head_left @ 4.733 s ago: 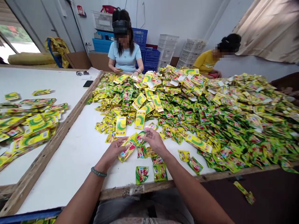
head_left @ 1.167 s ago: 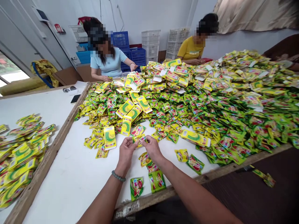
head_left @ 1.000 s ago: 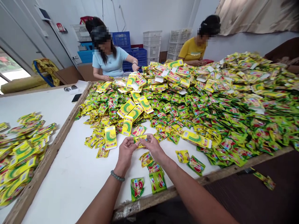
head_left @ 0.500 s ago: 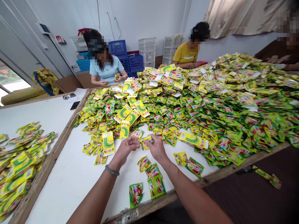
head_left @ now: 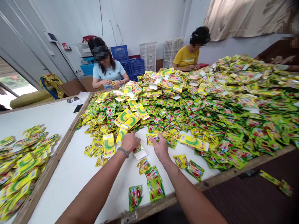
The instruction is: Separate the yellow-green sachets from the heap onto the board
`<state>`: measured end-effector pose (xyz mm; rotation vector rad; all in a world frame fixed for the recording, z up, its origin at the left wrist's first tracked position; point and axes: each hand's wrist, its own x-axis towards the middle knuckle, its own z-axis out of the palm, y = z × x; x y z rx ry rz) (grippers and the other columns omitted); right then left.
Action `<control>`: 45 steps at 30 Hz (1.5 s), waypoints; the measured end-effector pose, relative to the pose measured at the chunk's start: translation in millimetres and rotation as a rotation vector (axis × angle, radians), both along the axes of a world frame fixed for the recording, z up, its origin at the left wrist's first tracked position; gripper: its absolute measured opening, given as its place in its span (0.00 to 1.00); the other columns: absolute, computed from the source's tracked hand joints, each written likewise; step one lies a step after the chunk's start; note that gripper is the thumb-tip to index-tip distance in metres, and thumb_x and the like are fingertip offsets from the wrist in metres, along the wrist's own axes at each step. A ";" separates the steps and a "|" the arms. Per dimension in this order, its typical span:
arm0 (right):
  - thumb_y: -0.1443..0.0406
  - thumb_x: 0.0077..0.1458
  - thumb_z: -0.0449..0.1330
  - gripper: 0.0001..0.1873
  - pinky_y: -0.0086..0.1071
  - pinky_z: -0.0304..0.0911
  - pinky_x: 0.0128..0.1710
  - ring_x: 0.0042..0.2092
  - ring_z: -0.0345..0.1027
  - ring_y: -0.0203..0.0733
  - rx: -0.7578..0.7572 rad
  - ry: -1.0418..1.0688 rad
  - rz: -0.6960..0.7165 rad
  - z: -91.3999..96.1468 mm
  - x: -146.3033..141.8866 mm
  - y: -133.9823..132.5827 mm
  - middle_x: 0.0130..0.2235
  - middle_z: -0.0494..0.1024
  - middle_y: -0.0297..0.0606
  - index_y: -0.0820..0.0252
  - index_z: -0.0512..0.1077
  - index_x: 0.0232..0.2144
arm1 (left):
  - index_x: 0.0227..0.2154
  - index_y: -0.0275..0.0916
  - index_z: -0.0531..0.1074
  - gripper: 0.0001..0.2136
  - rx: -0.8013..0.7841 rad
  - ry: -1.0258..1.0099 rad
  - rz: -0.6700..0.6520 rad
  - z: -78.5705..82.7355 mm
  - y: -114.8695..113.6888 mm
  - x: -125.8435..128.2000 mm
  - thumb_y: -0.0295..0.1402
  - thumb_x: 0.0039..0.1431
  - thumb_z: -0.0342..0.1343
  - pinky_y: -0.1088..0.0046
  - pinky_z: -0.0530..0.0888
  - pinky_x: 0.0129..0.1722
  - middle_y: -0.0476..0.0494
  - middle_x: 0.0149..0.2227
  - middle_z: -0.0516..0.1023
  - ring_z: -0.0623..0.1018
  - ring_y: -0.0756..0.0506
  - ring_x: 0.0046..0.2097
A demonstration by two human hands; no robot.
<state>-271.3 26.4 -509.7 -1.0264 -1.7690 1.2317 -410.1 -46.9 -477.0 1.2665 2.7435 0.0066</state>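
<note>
My left hand, with a bead bracelet on its wrist, is curled knuckles-up over a yellow-green packet with a white card end that lies on the white table. Close beside it, my right hand reaches forward and pinches a small sachet at the near edge of the big heap of green and yellow sachets. Yellow cards lie just left of my left hand. Three loose sachets lie between my forearms near the front edge.
A wooden rim bounds the table in front and a wooden strip divides it from a left table holding stacked cards. A phone lies far left. Three people sit across the heap; crates stand behind.
Both hands were together holding one packet above the table. Now they have moved apart and forward: the left is down on a carded packet, the right at the heap's edge. The view tilted up slightly.
</note>
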 end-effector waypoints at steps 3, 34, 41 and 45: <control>0.55 0.48 0.56 0.13 0.32 0.59 0.33 0.30 0.64 0.40 0.018 -0.018 -0.028 1.7 0.0 0.1 0.27 0.73 0.36 0.59 0.66 0.28 | 0.39 0.31 0.72 0.21 -0.039 0.038 0.071 11.3 -28.9 -7.7 0.45 0.56 0.46 0.63 0.70 0.35 0.26 0.37 0.76 0.76 0.33 0.41; 0.55 0.44 0.60 0.14 0.28 0.56 0.30 0.29 0.62 0.36 -0.034 -0.039 0.435 -6.1 -0.4 2.4 0.24 0.70 0.30 0.61 0.69 0.22 | 0.37 0.36 0.72 0.16 0.822 -1.462 0.167 -27.4 -94.4 21.0 0.36 0.45 0.64 0.74 0.71 0.35 0.45 0.37 0.79 0.76 0.48 0.34; 0.55 0.44 0.62 0.15 0.29 0.57 0.31 0.30 0.62 0.37 0.136 -0.070 0.236 -9.1 -12.4 -14.8 0.29 0.73 0.33 0.60 0.72 0.31 | 0.40 0.36 0.72 0.19 0.860 -1.574 0.207 -33.0 -93.3 26.2 0.34 0.43 0.65 0.72 0.73 0.36 0.43 0.38 0.79 0.77 0.48 0.34; 0.57 0.50 0.59 0.11 0.33 0.58 0.37 0.35 0.64 0.41 0.263 -0.083 0.228 -4.0 -14.8 -28.2 0.31 0.76 0.37 0.59 0.74 0.29 | 0.39 0.35 0.72 0.19 0.963 -1.577 0.277 -37.9 -92.6 26.2 0.34 0.42 0.66 0.72 0.73 0.36 0.43 0.37 0.79 0.78 0.47 0.34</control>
